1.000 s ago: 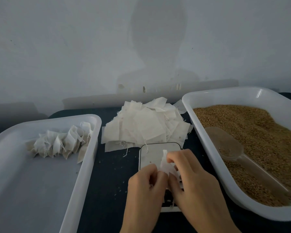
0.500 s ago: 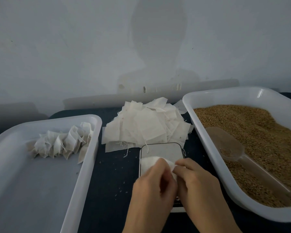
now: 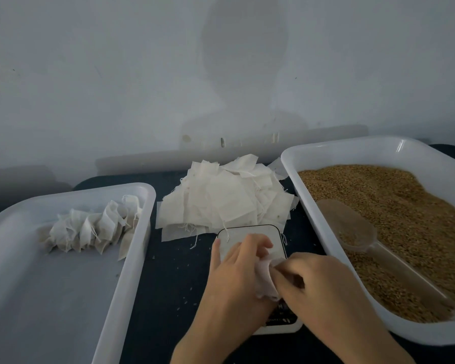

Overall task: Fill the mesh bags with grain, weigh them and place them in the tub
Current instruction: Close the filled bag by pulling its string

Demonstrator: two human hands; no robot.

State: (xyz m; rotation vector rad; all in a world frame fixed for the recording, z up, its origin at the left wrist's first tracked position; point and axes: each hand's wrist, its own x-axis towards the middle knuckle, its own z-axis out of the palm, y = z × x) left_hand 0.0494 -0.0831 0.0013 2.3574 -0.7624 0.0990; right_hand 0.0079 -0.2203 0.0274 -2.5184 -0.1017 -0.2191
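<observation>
My left hand (image 3: 234, 271) and my right hand (image 3: 315, 282) meet over the small white scale (image 3: 250, 233) and both hold one white mesh bag (image 3: 265, 279) between them. The bag is crumpled between the fingers, and I cannot tell what is inside it. A heap of empty mesh bags (image 3: 226, 198) lies just behind the scale. The white tub (image 3: 132, 258) on the left holds several filled bags (image 3: 90, 229) at its far end. The white tray (image 3: 336, 151) on the right is full of brown grain (image 3: 394, 206), with a clear plastic scoop (image 3: 352, 229) lying in it.
Everything stands on a dark table (image 3: 168, 271) against a pale wall. Loose grains are scattered on the dark surface between the tub and the scale. The scale's lower part with its display is mostly hidden under my hands.
The bag went from being held upright over the scale to being bunched between both hands. My left hand slid forward over the scale plate; my right hand moved right and nearer.
</observation>
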